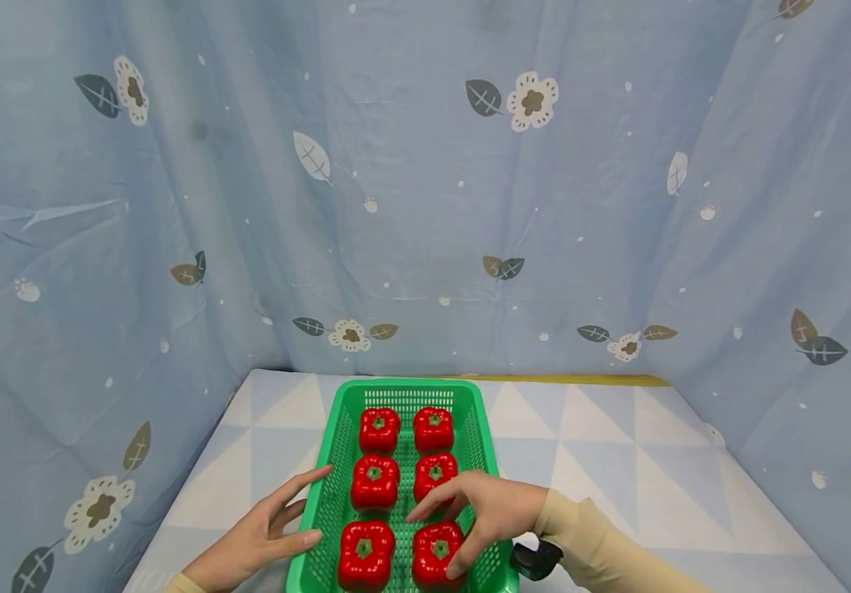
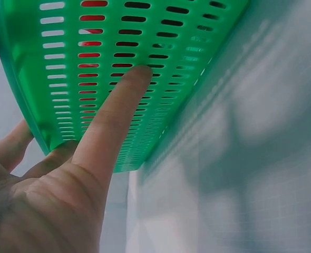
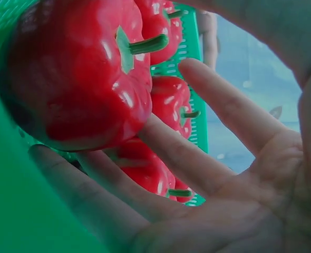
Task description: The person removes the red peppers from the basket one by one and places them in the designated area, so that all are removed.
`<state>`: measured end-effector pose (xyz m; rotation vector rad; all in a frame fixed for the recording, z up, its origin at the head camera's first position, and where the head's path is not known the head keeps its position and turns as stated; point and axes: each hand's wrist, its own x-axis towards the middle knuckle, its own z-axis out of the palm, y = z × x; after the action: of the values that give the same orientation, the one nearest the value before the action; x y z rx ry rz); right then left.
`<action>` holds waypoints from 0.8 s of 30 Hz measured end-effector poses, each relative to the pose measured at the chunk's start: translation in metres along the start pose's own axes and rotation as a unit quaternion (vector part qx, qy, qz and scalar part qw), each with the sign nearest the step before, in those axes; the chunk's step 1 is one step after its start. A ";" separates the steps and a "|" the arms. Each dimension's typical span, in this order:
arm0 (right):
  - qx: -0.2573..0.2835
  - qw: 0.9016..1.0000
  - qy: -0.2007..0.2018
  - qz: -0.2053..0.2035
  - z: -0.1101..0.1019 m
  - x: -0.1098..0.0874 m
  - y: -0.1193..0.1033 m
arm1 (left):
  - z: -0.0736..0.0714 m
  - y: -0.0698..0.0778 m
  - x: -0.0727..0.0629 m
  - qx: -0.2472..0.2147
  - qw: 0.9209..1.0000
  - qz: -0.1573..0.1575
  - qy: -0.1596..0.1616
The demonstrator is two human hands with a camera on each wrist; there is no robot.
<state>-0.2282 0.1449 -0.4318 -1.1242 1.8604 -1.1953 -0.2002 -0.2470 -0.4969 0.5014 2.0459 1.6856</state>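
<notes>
Cut-off lettering [image 1: 149,581] marks the bench's [image 1: 596,486] left edge; reaching its far edge, the green basket [image 1: 410,384] holds six red peppers [image 1: 376,487]. My straight-fingered left hand [image 1: 258,531] touches the basket; my right hand [image 1: 497,509] spreads loosely around the near-right pepper [image 1: 431,560].

Faint lettering [image 1: 149,581] on tablecloth [image 1: 596,486], too unclear to read

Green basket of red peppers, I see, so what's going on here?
A person has both bare hands at a green plastic basket, which sits on a patterned surface. Six red peppers stand in it in two columns of three, stems up. The left hand is at the basket's left side. The right hand reaches in over the right side, its fingers spread around the near right pepper. All six are inside the basket at this moment.
</notes>
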 end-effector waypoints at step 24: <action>-0.012 0.999 -0.027 0.020 -0.001 0.008 0.004 | 0.001 0.001 -0.002 -0.006 1.000 -0.002 -0.005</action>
<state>-0.2336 0.1384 -0.4362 -1.1154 1.8521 -1.1136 -0.1980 -0.2470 -0.4957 0.5007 2.0286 1.6883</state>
